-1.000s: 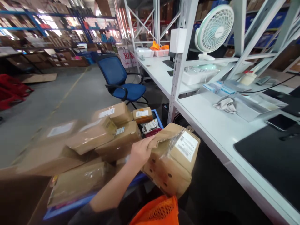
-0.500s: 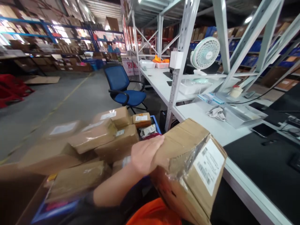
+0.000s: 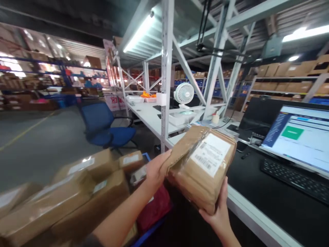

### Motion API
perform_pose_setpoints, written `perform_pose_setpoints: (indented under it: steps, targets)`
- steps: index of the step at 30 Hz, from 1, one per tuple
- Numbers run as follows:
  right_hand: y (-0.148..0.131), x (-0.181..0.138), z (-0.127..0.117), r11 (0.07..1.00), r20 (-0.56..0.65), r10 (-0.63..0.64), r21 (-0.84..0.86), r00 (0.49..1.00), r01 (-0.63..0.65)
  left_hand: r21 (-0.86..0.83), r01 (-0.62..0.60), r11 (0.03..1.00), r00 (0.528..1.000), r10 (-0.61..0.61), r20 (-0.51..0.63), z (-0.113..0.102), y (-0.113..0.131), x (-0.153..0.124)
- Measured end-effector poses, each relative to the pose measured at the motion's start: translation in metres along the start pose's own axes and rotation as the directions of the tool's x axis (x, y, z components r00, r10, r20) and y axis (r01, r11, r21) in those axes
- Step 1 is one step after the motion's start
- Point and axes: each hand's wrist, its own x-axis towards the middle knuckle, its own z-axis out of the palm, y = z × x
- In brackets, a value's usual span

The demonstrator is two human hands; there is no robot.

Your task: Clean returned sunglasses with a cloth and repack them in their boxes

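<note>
A taped cardboard box (image 3: pixel 197 185) with a white printed label (image 3: pixel 211 154) on its upper face is held up in front of me, tilted, between both hands. My left hand (image 3: pixel 157 169) grips its left edge, fingers partly hidden behind the cardboard. Under the lower right corner, my right hand (image 3: pixel 218 209) is closed round the box, thumb along the near side. The box hangs beside the front edge of the white workbench. Below my left arm lie several other labelled cartons (image 3: pixel 102 192), blurred, in and around a blue crate (image 3: pixel 146 157), together with a dark red package (image 3: pixel 156 209).
On the right, a black desk mat (image 3: pixel 257 195) carries a keyboard (image 3: pixel 295 180) before a lit monitor (image 3: pixel 305 137). A white metal post (image 3: pixel 167 68) rises behind the box, near a small fan (image 3: pixel 184 93). A blue office chair (image 3: pixel 102 127) stands at left.
My view has swung right and up, bringing the monitor and keyboard in. The box has turned so its label faces me more, and my right hand now shows on it.
</note>
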Motion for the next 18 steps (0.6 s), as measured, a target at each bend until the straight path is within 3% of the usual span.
perform_pose_setpoints:
  steps: [7, 13, 18]
  targets:
    - [0.008, -0.033, -0.003, 0.995, -0.084, 0.098, 0.044, 0.992, -0.095, -0.181, -0.063, 0.982, 0.995, 0.075, 0.059, 0.035, -0.009, -0.046]
    - [0.014, -0.065, 0.026, 0.990, -0.190, 0.106, -0.068, 0.976, -0.120, -0.273, 0.049, 0.961, 0.991, -0.014, 0.129, 0.048, -0.023, -0.055]
    - [0.016, -0.071, 0.033, 0.991, -0.179, 0.070, -0.100, 0.981, -0.089, -0.280, 0.139, 0.950, 0.982, -0.096, 0.163, 0.049, -0.030, -0.064]
